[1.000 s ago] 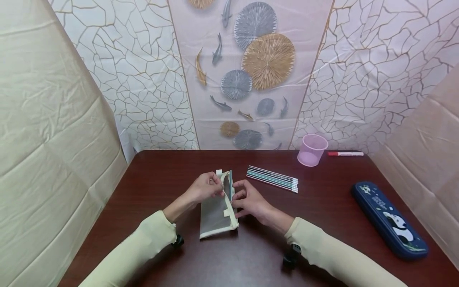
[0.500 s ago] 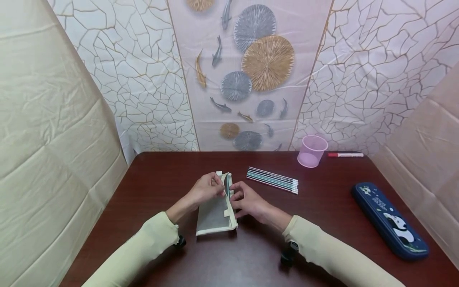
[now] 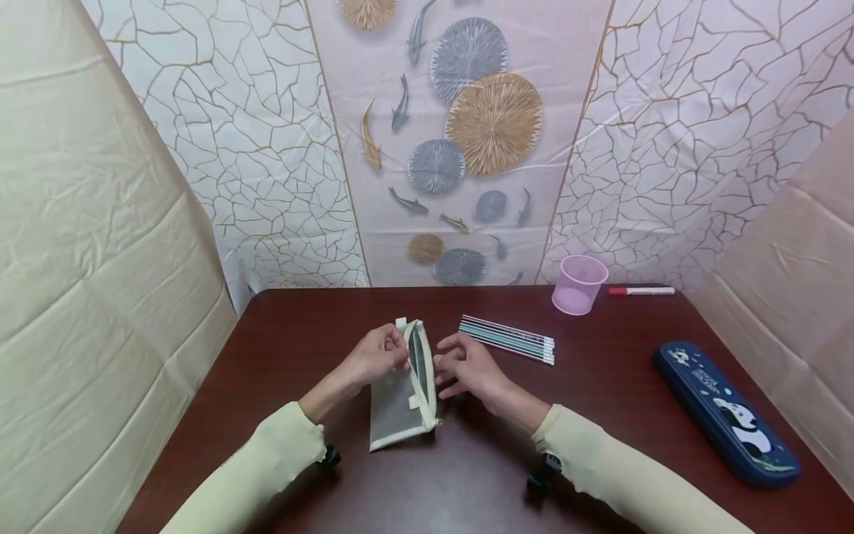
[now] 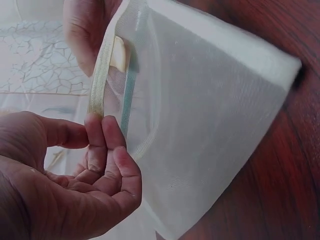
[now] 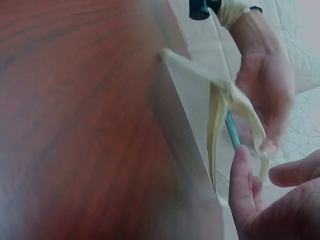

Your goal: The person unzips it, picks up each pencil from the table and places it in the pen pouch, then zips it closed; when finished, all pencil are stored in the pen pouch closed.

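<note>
A pale mesh zip pencil pouch (image 3: pixel 392 411) stands tilted on the table, its long cream-trimmed mouth gaping. My left hand (image 3: pixel 379 356) pinches one edge of that mouth between thumb and fingers. Through the mesh, a teal striped pencil (image 4: pixel 128 97) shows inside the pouch. My right hand (image 3: pixel 472 373) is at the other side of the mouth, fingers bent and spread apart. In the right wrist view, a finger (image 5: pixel 242 170) of it overlaps the pencil's end, with thumb and fingers apart.
A row of several striped pencils (image 3: pixel 507 340) lies behind my right hand. Farther back are a pink cup (image 3: pixel 579 285) and a red-capped white marker (image 3: pixel 642 291). A dark blue panda pencil case (image 3: pixel 726 415) lies at the right.
The teal pencil, which stood up along the pouch's mouth, has gone down inside it. The mouth now gapes wider, and my right hand has drawn slightly away to the right.
</note>
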A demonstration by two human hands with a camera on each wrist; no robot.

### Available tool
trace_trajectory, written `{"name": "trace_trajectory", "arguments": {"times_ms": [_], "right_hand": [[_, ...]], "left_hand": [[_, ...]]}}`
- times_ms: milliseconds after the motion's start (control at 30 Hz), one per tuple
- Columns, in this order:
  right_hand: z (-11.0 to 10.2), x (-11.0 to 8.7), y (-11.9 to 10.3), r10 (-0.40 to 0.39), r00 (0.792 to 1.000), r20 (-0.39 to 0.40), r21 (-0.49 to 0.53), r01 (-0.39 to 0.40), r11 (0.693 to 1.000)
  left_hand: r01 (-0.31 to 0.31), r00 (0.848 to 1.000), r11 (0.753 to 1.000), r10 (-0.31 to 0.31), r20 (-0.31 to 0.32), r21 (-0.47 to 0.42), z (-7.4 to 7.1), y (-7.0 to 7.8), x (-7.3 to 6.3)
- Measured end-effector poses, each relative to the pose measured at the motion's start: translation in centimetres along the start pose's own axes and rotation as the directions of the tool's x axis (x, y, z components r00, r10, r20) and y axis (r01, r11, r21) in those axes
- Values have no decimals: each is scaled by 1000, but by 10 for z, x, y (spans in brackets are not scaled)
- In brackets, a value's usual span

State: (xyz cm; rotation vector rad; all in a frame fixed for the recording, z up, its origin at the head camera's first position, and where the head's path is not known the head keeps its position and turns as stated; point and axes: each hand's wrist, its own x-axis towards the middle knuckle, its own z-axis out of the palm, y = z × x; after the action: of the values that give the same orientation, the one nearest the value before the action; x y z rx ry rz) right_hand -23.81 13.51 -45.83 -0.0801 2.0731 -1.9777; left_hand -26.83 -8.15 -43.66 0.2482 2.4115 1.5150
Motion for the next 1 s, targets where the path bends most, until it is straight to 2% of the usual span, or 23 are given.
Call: {"name": "trace_trajectory", "arguments": {"times_ms": [100,233,367,467,533,567,600,700,733,767,800,867,1000], "right_hand": [[-10,1,-5,-42,998,-40,-12,41,999],[-32,8,-12,-116,986,-122,-84,106,991],[-65,21,-17,-187,962,-201,-206,145,968],[-93,30,-19,-204,953,-223,-331,123,935],[-112,35,-19,-219,951,-219,-444,102,890],[-122,37,-19,-238,948,-212,-513,99,852],[-132,40,-18,-256,947,-197,-578,99,810],[-157,50,-14,-312,943,-114,-744,127,656],[-164,53,-13,-320,944,-81,-780,140,610],[-170,56,-11,-317,947,-47,-803,153,576],[-176,58,-10,-300,954,-15,-811,164,562],[-184,63,-6,-258,966,33,-812,176,556],[-192,69,-1,-182,978,102,-778,192,597]], "left_hand": [[-8,1000,999,7,-14,-53,-2,1,-2],[-13,1000,984,12,-10,-176,-4,4,-5],[-8,1000,961,8,1,-277,-4,6,-7],[-2,1000,947,3,3,-320,-5,7,-8],[7,1000,944,-7,1,-331,-5,7,-8],[11,1000,944,-12,-1,-329,-5,7,-8],[15,1000,945,-17,-2,-327,-5,6,-8],[25,999,951,-30,-12,-309,-5,5,-7],[27,999,951,-33,-13,-309,-5,5,-7],[28,999,952,-34,-14,-306,-5,5,-6],[28,999,952,-35,-15,-304,-5,5,-6],[30,999,952,-36,-15,-303,-4,5,-5],[30,999,951,-34,-8,-307,-3,6,-3]]}}
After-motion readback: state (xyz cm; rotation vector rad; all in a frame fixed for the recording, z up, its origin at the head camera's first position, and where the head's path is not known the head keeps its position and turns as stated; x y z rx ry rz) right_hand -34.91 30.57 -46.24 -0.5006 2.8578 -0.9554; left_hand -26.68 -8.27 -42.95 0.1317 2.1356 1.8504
